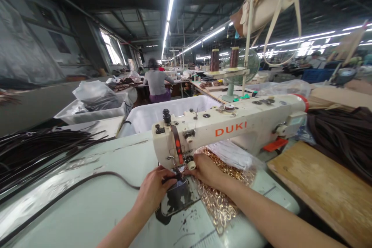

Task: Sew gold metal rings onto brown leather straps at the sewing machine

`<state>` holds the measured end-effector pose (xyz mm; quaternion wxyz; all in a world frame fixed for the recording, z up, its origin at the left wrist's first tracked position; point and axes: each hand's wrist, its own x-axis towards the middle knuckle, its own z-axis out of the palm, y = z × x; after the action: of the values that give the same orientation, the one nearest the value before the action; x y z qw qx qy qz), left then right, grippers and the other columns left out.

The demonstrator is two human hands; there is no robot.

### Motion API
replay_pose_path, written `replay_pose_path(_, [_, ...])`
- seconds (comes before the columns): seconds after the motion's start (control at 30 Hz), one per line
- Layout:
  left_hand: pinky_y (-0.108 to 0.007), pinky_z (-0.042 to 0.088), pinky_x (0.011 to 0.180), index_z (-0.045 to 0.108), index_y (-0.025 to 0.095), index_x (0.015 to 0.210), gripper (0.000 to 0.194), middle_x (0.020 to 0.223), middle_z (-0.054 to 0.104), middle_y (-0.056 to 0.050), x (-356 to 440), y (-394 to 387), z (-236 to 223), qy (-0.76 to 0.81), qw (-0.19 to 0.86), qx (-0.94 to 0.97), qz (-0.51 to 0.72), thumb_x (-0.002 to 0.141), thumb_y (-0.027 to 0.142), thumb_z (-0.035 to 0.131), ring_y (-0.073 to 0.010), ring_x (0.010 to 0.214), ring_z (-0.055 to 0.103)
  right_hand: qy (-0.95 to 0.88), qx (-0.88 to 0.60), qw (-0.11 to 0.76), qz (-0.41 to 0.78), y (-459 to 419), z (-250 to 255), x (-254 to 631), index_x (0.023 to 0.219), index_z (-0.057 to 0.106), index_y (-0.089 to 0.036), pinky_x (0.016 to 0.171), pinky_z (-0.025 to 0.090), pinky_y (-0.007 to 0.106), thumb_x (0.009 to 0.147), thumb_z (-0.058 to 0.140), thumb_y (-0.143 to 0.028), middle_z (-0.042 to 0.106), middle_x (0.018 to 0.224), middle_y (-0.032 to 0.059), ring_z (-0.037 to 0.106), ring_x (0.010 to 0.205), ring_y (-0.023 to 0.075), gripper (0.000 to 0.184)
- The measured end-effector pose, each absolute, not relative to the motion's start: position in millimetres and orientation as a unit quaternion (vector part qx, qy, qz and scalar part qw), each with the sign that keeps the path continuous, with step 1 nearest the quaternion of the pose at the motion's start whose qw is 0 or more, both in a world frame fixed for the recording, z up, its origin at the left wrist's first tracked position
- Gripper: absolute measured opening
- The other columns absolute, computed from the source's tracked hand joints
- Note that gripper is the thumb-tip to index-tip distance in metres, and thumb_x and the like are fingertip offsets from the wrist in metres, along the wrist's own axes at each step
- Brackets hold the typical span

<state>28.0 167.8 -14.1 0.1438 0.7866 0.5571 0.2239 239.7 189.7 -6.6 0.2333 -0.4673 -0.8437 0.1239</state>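
Note:
A white sewing machine [232,124] marked DUKI stands across the table. My left hand [155,186] is closed on a narrow dark strap [116,174], pinching its end beside the needle area. From that hand the strap trails left over the table in a long curve. My right hand [206,170] is closed in a pinch at the other side of the needle. Something small and shiny shows at its fingertips, too small to make out. Under and beside the right wrist lies a clear plastic bag [247,164] of gold-coloured metal hooks [219,205].
Dark straps [43,151] are heaped at the left, and more dark strips [343,135] lie at the right beside a wooden board [325,190]. Behind the machine stands a white bin [177,106]. Thread spools [214,62] and a hanging bag [267,7] are above. A person [157,81] sits farther back.

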Motion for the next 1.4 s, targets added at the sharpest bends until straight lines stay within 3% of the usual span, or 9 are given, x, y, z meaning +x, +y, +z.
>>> replay_pose_path(0.2, [-0.033,0.046,0.081,0.069,0.031,0.093,0.019,0.098,0.065,0.000,24,170,-27,0.549,0.165,0.779,0.253,0.085,0.035,0.052,-0.0206,0.091,0.061,-0.853,-0.452,0.239,0.109,186,-10,241,0.078,0.067,-0.015,0.068,0.039,0.023,0.088,0.056,-0.039,0.066,0.088,0.0058,0.061,0.081,0.0163,0.028])
replay_pose_path(0.6, [-0.033,0.043,0.078,0.070,0.027,0.093,0.022,0.091,0.066,-0.004,28,173,-13,0.566,0.163,0.776,0.225,0.084,0.031,0.051,-0.0230,0.087,0.061,-0.842,-0.465,0.258,0.093,188,-16,237,0.080,0.068,-0.016,0.069,0.040,0.023,0.085,0.061,-0.032,0.068,0.084,0.0054,0.063,0.078,0.0178,0.017])
replay_pose_path(0.87, [-0.034,0.044,0.080,0.070,0.024,0.088,0.022,0.093,0.067,-0.004,26,178,-15,0.561,0.162,0.780,0.227,0.083,0.034,0.051,-0.0232,0.089,0.061,-0.856,-0.453,0.239,0.072,189,-13,239,0.076,0.066,-0.016,0.064,0.038,0.024,0.088,0.056,-0.035,0.066,0.080,0.0046,0.061,0.073,0.0166,0.025])
replay_pose_path(0.97, [-0.034,0.045,0.081,0.070,0.024,0.093,0.026,0.096,0.065,-0.005,25,176,-16,0.554,0.158,0.786,0.223,0.085,0.037,0.049,-0.0226,0.090,0.060,-0.851,-0.469,0.222,0.086,189,-7,241,0.079,0.066,-0.016,0.067,0.041,0.025,0.081,0.065,-0.041,0.065,0.085,0.0061,0.062,0.079,0.0190,0.026])
replay_pose_path(1.07, [-0.032,0.046,0.077,0.069,0.024,0.099,0.031,0.097,0.062,-0.006,26,160,-11,0.541,0.157,0.806,0.184,0.087,0.038,0.044,-0.0205,0.086,0.060,-0.858,-0.471,0.177,0.103,189,-2,241,0.092,0.066,-0.014,0.071,0.044,0.028,0.067,0.075,-0.047,0.064,0.097,0.0096,0.061,0.086,0.0235,0.043])
replay_pose_path(1.2, [-0.027,0.047,0.067,0.068,0.025,0.082,0.034,0.088,0.059,-0.003,31,130,2,0.510,0.191,0.831,0.110,0.091,0.033,0.036,-0.0155,0.076,0.060,-0.856,-0.494,0.140,0.057,184,-1,230,0.105,0.065,-0.015,0.073,0.047,0.034,0.086,0.054,-0.043,0.063,0.105,0.0132,0.062,0.090,0.0263,0.035])
replay_pose_path(1.27, [-0.027,0.048,0.070,0.066,0.027,0.081,0.032,0.090,0.059,-0.001,31,122,4,0.502,0.190,0.838,0.101,0.092,0.033,0.036,-0.0151,0.081,0.061,-0.853,-0.504,0.132,0.040,181,-2,223,0.111,0.063,-0.016,0.072,0.048,0.037,0.091,0.046,-0.042,0.062,0.107,0.0143,0.062,0.090,0.0277,0.037])
replay_pose_path(1.33, [-0.031,0.050,0.078,0.064,0.026,0.092,0.025,0.101,0.060,-0.002,29,118,-3,0.528,0.126,0.832,0.115,0.090,0.037,0.042,-0.0177,0.089,0.061,-0.855,-0.503,0.123,0.032,179,-3,220,0.114,0.061,-0.016,0.072,0.048,0.038,0.091,0.045,-0.041,0.062,0.107,0.0151,0.061,0.091,0.0288,0.038])
replay_pose_path(1.4, [-0.038,0.050,0.087,0.057,0.023,0.110,0.031,0.117,0.058,-0.006,28,116,-18,0.539,0.024,0.829,0.149,0.086,0.041,0.049,-0.0228,0.104,0.059,-0.859,-0.498,0.116,0.027,177,-1,222,0.113,0.061,-0.016,0.072,0.048,0.037,0.091,0.047,-0.041,0.062,0.107,0.0144,0.061,0.090,0.0282,0.036])
